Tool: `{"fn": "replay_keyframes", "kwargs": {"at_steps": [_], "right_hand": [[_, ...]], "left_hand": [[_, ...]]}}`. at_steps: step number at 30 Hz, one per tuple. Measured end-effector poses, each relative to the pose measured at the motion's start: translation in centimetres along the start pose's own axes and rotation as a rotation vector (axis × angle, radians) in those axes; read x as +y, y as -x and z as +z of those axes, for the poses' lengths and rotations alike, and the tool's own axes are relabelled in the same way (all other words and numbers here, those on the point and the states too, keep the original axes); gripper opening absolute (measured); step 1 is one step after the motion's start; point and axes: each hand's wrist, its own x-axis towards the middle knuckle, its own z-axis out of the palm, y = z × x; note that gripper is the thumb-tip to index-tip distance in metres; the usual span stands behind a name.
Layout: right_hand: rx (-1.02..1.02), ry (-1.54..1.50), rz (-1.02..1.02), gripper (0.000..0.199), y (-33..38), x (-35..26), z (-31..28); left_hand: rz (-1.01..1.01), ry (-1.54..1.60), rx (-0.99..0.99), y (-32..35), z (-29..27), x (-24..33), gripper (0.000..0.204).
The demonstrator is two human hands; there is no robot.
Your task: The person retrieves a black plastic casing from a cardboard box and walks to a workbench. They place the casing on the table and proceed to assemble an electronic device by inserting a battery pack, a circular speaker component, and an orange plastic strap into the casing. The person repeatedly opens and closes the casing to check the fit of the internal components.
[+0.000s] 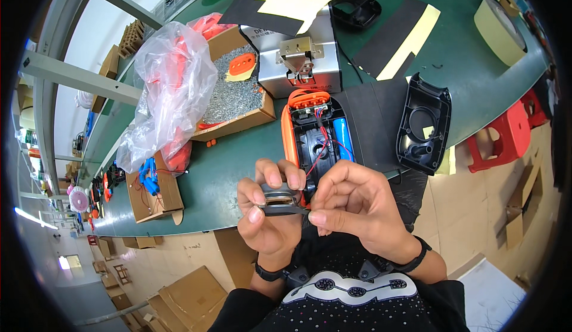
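My left hand (269, 213) grips a small round speaker (279, 200) edge-on, fingers over its top and thumb at its side. A black strip (285, 211) runs along its lower edge. My right hand (357, 204) pinches the end of this strip at the speaker's right side. Just beyond my hands lies an orange and black housing (290, 135), its inside exposed, with red and blue wires and a blue battery (342, 138). To its right rests a black cover (424, 123) with a round opening.
A silver machine (298, 64) stands behind the housing, beside a cardboard box of screws (229, 103). A plastic bag with orange parts (176, 76) lies on the left, near a small carton (156, 195). Black sheets (393, 40), a tape roll (499, 31) and red stools (503, 136) are right.
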Motion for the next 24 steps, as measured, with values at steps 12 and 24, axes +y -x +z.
{"fn": "replay_keyframes", "kwargs": {"at_steps": [12, 24], "right_hand": [[0.003, -0.025, 0.002, 0.022, -0.02, 0.2, 0.17], [0.015, 0.046, -0.014, 0.022, 0.1, 0.43, 0.59]], "left_hand": [[-0.02, 0.063, -0.052, -0.02, 0.55, -0.35, 0.01], [-0.047, 0.072, -0.127, -0.14, 0.86, -0.07, 0.008]]}}
